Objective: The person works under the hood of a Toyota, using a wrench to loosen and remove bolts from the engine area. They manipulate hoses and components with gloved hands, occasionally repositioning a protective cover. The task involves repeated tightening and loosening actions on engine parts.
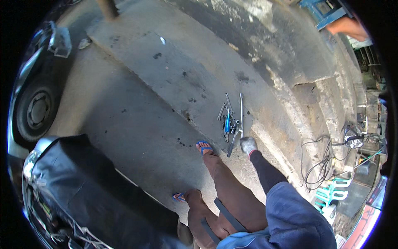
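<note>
My right hand (248,145), in a pale grey glove with a red cuff, is low beside a group of tools on the concrete. Its rounded shape looks closed, with the fingers mostly hidden, so I cannot make out what they hold, if anything. The lower end of a long silver bar (241,110) comes close to the glove; whether they touch is unclear. Left of it lie several wrenches (222,111), a blue-handled tool (227,123) and a flat dark tool (233,145). My left hand is out of view.
A vehicle with a wheel (39,108) stands at the left. A black cover (91,182) drapes over its near part. Concrete steps (286,103) lie to the right, with a coiled black cable (321,166) and green plastic chairs (333,191). Another person's arm (347,28) shows at the upper right.
</note>
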A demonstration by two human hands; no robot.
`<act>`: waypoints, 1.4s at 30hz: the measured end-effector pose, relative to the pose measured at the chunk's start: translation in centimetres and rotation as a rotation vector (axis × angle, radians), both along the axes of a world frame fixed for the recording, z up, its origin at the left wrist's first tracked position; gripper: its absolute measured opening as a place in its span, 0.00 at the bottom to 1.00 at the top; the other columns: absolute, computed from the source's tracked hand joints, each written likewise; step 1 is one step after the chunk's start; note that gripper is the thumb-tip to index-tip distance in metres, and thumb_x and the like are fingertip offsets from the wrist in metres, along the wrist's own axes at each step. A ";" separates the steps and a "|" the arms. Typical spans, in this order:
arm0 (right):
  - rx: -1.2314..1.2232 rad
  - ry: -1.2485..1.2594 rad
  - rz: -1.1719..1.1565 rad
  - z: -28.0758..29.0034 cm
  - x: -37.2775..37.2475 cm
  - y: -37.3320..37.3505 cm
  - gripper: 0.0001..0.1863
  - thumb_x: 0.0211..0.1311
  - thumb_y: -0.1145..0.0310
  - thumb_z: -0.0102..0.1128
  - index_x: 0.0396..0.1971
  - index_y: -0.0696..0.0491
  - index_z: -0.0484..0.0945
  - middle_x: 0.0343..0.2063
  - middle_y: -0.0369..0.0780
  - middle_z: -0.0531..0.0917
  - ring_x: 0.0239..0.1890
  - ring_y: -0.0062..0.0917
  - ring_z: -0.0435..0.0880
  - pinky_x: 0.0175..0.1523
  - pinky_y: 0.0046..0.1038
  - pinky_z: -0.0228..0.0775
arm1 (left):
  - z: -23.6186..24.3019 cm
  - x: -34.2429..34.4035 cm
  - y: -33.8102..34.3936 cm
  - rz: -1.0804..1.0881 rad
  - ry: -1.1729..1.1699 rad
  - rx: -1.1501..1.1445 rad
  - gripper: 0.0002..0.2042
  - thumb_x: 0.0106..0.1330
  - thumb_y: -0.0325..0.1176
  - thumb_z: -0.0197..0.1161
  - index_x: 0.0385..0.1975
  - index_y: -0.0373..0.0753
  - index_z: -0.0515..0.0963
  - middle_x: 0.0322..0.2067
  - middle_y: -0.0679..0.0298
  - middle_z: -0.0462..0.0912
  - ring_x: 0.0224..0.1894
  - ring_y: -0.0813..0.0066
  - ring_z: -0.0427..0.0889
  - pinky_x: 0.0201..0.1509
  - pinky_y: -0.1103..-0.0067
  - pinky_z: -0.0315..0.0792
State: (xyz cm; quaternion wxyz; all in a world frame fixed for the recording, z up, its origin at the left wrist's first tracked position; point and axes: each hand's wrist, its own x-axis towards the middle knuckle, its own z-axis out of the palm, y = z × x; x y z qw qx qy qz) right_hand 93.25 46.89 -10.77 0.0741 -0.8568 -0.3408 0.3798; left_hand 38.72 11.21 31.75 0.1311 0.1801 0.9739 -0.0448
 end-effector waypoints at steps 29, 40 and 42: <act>0.004 -0.398 0.641 -20.8 14.6 11.9 0.20 0.68 0.62 0.57 0.51 0.60 0.85 0.43 0.54 0.88 0.44 0.51 0.87 0.49 0.48 0.77 | -18.6 11.0 14.6 -0.103 -0.649 -0.127 0.19 0.73 0.42 0.61 0.55 0.35 0.84 0.51 0.48 0.88 0.55 0.49 0.85 0.64 0.63 0.76; -0.165 -0.252 0.460 -20.0 11.0 13.1 0.21 0.62 0.66 0.66 0.51 0.63 0.82 0.44 0.55 0.88 0.48 0.49 0.87 0.55 0.45 0.74 | -23.2 8.0 15.1 0.099 -0.471 0.018 0.18 0.73 0.40 0.62 0.54 0.35 0.84 0.51 0.46 0.87 0.55 0.45 0.85 0.62 0.61 0.76; -0.077 -0.137 0.379 -20.4 11.5 13.1 0.19 0.59 0.67 0.67 0.48 0.62 0.82 0.40 0.53 0.88 0.44 0.47 0.87 0.53 0.44 0.74 | -24.0 8.3 16.7 0.038 -0.492 -0.003 0.18 0.73 0.40 0.62 0.55 0.35 0.84 0.51 0.46 0.87 0.56 0.46 0.84 0.62 0.61 0.76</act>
